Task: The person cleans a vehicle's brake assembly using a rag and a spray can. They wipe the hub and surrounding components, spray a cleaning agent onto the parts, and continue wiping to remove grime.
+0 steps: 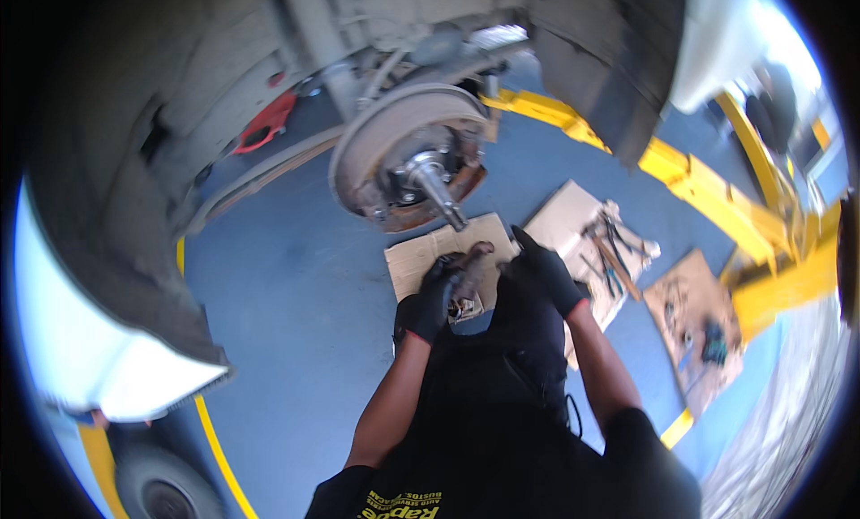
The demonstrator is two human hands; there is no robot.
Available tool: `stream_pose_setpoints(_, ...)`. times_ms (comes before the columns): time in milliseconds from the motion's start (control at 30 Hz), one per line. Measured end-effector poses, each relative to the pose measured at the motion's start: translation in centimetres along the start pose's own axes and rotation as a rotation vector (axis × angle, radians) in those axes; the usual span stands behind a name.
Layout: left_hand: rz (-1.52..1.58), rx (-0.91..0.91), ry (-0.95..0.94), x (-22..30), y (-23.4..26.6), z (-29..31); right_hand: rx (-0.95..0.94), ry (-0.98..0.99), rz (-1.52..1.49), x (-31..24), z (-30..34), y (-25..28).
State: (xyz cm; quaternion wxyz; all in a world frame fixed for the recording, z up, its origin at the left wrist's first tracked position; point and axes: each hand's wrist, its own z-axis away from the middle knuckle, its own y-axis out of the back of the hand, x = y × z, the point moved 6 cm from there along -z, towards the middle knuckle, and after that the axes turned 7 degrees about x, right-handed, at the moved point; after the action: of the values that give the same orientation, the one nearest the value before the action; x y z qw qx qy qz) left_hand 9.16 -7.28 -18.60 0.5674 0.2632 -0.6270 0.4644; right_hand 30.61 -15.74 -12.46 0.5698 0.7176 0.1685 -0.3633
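Note:
My left hand point(428, 297), in a black glove, is closed around a crumpled, reddish-brown rag-like thing point(469, 270); blur hides exactly what it is. To its right, my right hand point(545, 273), also gloved in black, has its fingers apart and nothing visible in them. Both hands are in front of my body, above a cardboard sheet point(408, 264) on the floor. Just beyond them is a car's bare wheel hub, with a metal spindle point(439, 192) pointing toward me and a rusty round backing plate point(358, 165) around it.
More cardboard point(566, 216) lies to the right, bearing tools such as pliers point(616, 241). A further cardboard piece point(690, 295) holds small parts. Yellow lift arms point(690, 183) extend at the right. The car's wheel arch point(116, 241) curves overhead and left; a tyre point(166, 483) lies lower left.

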Motion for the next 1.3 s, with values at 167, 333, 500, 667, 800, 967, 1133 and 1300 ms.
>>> stream_pose_setpoints(167, 0.196, -0.275, -0.042, 6.4, -4.9, 3.4, -0.064, 0.177, -0.257, -0.3, 2.2, -2.5)
stream_pose_setpoints(333, -0.321, -0.188, -0.173, 11.8, -1.4, 6.4, 0.326, 0.169, 0.040, 8.7, 2.1, 2.8)
stream_pose_setpoints(500, -0.005, -0.084, -0.161, 13.9, 6.5, 11.3, 0.419, 0.079, 0.572, 26.1, 2.7, 5.6)
stream_pose_setpoints(667, -0.274, -0.225, 0.175, 7.3, 8.9, 22.4, -0.034, -0.280, 0.871, 34.2, 4.7, 0.7)
stream_pose_setpoints(800, -0.818, -0.195, 0.691, 1.1, 11.0, 32.0, 0.284, -0.220, 0.214, 25.3, 5.5, 1.3)
stream_pose_setpoints(967, -0.686, 0.107, 0.339, -0.8, 9.2, 34.9, -0.106, 0.068, 0.094, 8.7, 9.5, -0.4)
stream_pose_setpoints(1133, -0.176, 0.299, 0.420, -3.6, 9.6, 36.0, -0.885, 0.081, 0.005, -0.5, 15.5, -5.9)
stream_pose_setpoints(1300, -0.327, 0.230, 0.357, -3.7, 9.3, 35.2, -0.922, -0.225, -0.177, -3.4, 16.4, -7.3)
